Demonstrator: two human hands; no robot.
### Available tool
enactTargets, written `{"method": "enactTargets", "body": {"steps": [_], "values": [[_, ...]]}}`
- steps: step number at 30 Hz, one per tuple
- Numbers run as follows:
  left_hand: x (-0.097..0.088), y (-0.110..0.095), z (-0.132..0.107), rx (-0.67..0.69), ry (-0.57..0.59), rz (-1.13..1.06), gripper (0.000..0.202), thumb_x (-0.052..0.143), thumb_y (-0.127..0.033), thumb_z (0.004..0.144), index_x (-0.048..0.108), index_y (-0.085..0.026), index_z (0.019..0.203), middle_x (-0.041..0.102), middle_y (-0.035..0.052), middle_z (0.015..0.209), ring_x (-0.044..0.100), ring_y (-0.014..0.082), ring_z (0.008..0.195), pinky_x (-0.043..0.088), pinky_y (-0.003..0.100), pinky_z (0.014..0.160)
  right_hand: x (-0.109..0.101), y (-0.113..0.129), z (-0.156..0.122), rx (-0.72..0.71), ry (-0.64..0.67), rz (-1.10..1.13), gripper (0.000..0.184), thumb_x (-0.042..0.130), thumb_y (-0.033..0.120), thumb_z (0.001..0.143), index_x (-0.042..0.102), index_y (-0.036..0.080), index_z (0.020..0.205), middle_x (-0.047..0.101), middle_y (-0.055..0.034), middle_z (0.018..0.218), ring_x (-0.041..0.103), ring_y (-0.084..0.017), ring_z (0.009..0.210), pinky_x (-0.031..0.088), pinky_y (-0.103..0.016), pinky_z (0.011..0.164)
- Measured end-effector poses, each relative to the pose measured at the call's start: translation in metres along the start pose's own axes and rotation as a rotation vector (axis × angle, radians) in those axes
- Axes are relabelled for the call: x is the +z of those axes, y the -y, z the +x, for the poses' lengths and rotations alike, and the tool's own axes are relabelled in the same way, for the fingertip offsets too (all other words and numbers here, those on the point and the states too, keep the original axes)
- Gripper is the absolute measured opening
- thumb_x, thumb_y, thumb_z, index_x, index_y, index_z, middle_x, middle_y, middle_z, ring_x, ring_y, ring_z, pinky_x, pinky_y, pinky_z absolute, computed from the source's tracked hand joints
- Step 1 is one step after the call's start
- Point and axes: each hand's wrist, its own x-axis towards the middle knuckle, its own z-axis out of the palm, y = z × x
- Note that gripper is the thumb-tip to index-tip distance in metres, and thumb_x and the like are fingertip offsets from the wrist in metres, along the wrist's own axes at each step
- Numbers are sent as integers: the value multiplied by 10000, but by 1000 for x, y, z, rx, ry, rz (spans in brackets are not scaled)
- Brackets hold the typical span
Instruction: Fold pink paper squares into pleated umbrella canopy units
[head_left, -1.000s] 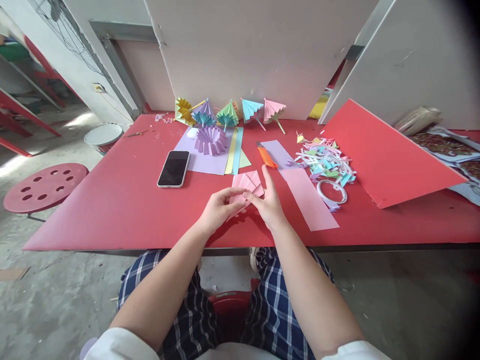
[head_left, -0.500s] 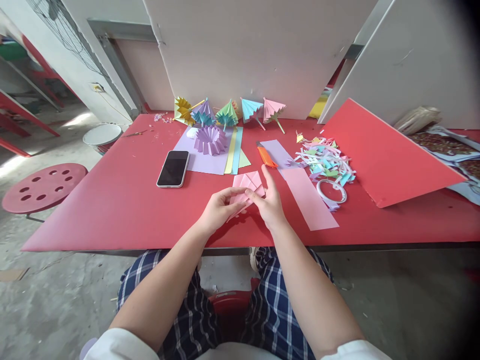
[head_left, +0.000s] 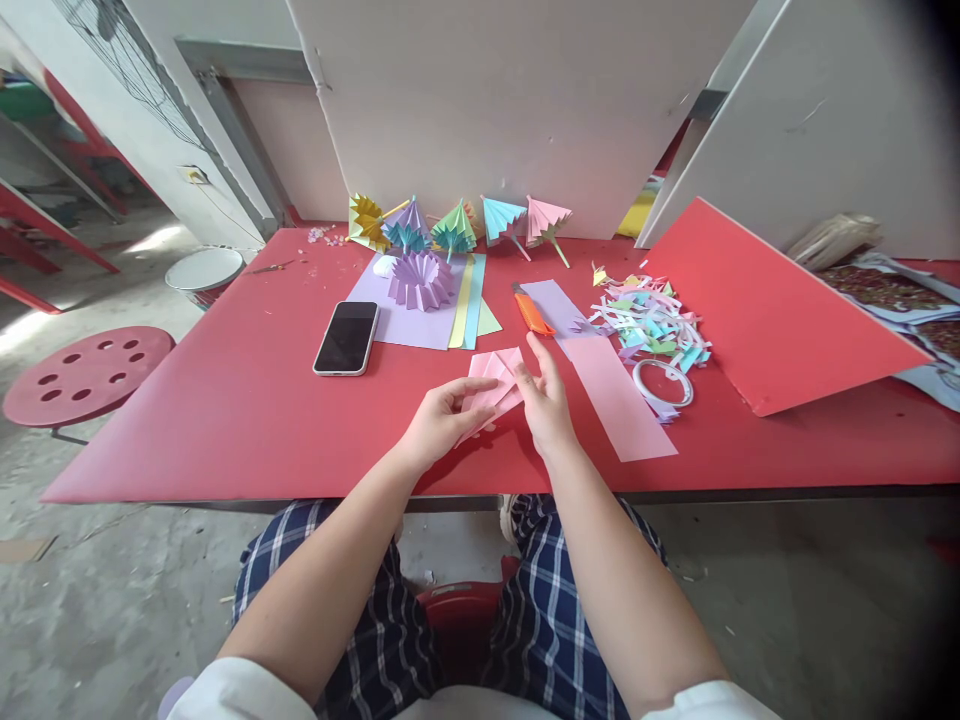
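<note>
A folded pink paper (head_left: 496,367) with crease lines is held up just above the red table, near its front edge. My left hand (head_left: 441,418) pinches its left side, thumb and fingers closed on it. At the paper's right edge is my right hand (head_left: 549,402), its thumb against the paper and its index finger pointing up. The lower fingers of that hand are partly hidden. Beyond the hands lies an orange utility knife (head_left: 534,312). A flat pink paper strip (head_left: 621,400) is to the right, beside a lilac strip (head_left: 551,298).
A phone (head_left: 346,338) lies left, by coloured paper sheets (head_left: 412,328) bearing a pleated lilac ring (head_left: 420,281). Small paper umbrellas (head_left: 504,218) line the back. Paper scraps (head_left: 660,315), a tape roll (head_left: 663,383) and a raised red board (head_left: 772,310) are right.
My right thumb has slid right, from the middle of the pink paper to its right edge. The paper has tilted slightly, and my left hand has barely moved.
</note>
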Motion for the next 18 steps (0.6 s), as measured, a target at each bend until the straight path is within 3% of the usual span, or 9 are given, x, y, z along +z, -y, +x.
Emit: {"method": "enactTargets", "body": {"steps": [3, 7, 12, 18], "values": [[1, -1, 0, 19, 8, 0, 393, 647, -351, 714, 603, -176, 1063, 560, -32, 537, 554, 104, 508, 456, 222, 504, 1, 0, -1, -30, 37, -7, 725, 620, 483, 692, 319, 322, 1331, 359, -36, 1391, 419, -264, 1207, 394, -461, 951], [4, -1, -1, 28, 21, -15, 364, 639, -345, 722, 604, -178, 1043, 599, -16, 611, 575, 106, 547, 475, 219, 527, 2, -2, -2, -105, 24, -51, 694, 634, 450, 696, 345, 326, 1315, 333, 3, 1412, 272, -223, 1307, 291, -441, 1044], [5, 3, 1, 16, 10, -43, 339, 642, -306, 717, 574, -192, 1030, 623, 3, 756, 605, 116, 595, 492, 225, 544, 3, -3, -2, -147, 15, -84, 644, 610, 418, 731, 353, 319, 1313, 336, 8, 1412, 271, -187, 1310, 255, -408, 1069], [9, 10, 2, 56, -95, -10, 227, 603, -322, 744, 549, -192, 922, 606, 18, 883, 591, 103, 637, 487, 215, 553, 5, 0, -3, -145, 41, -125, 676, 629, 388, 718, 338, 320, 1324, 336, 0, 1412, 286, -199, 1305, 293, -411, 1050]]}}
